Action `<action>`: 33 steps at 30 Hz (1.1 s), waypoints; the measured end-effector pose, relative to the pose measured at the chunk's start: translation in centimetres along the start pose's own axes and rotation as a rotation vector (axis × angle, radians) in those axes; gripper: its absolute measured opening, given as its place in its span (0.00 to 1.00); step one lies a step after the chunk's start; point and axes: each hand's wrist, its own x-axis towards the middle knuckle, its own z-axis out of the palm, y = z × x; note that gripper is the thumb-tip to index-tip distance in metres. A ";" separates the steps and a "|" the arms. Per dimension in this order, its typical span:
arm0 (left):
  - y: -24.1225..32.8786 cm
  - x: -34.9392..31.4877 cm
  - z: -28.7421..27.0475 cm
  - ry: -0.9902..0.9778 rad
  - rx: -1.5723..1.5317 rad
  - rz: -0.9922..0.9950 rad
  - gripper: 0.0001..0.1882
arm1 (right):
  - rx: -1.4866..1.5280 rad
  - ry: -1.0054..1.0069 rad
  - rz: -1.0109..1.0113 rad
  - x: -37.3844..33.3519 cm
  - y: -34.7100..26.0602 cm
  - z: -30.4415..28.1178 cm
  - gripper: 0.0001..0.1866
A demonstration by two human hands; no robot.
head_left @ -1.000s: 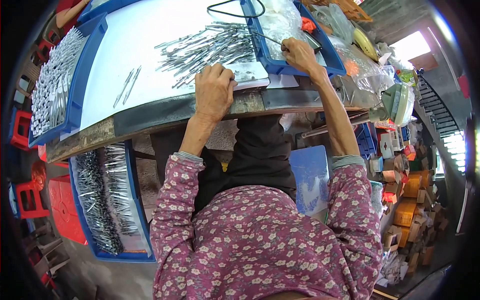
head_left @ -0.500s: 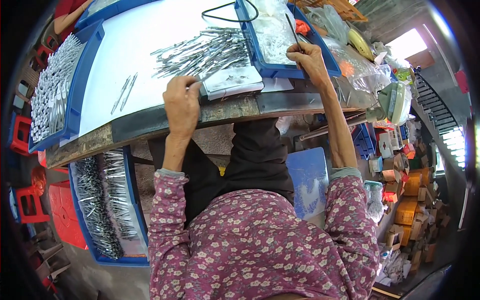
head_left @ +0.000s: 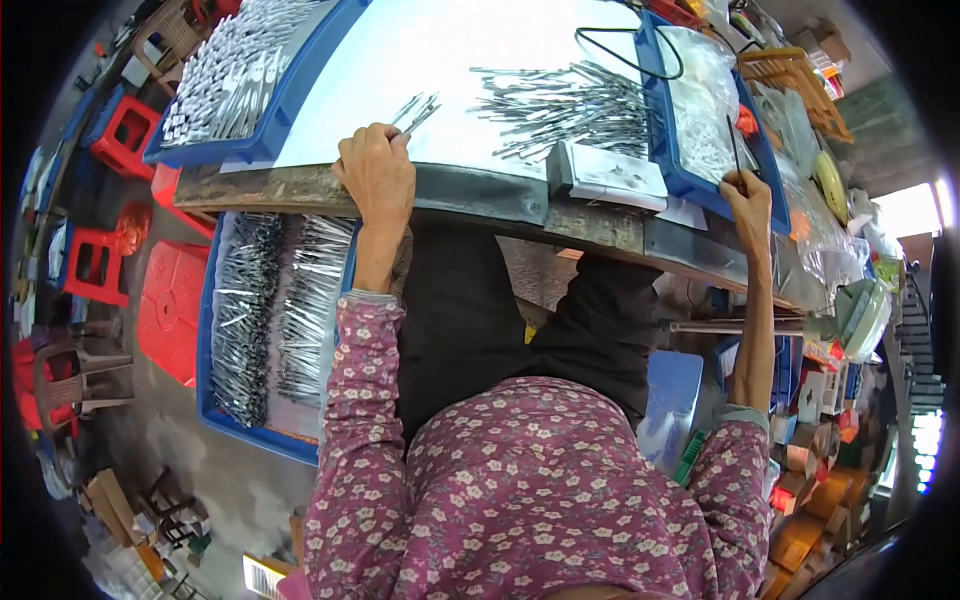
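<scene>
L hand (head_left: 378, 168) has moved from beside the white-topped block (head_left: 618, 177) to the few rods (head_left: 417, 110) well left of it; fingers curled, can't tell if pinching 1. R hand (head_left: 749, 200), right of block, pinches thin dark tool (head_left: 735, 143), lower end hidden. Rod pile (head_left: 575, 108) just beyond block, indiv. rods hard to separate.

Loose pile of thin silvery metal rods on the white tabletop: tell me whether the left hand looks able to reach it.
Probably yes: the left hand is at the table's near edge, and mostly open white tabletop separates it from the pile; only a few separate silvery rods lie close by.
</scene>
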 end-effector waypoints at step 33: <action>3.3 4.6 8.1 -0.232 -0.042 0.308 0.06 | 0.092 0.091 0.087 -2.1 -0.6 0.3 0.05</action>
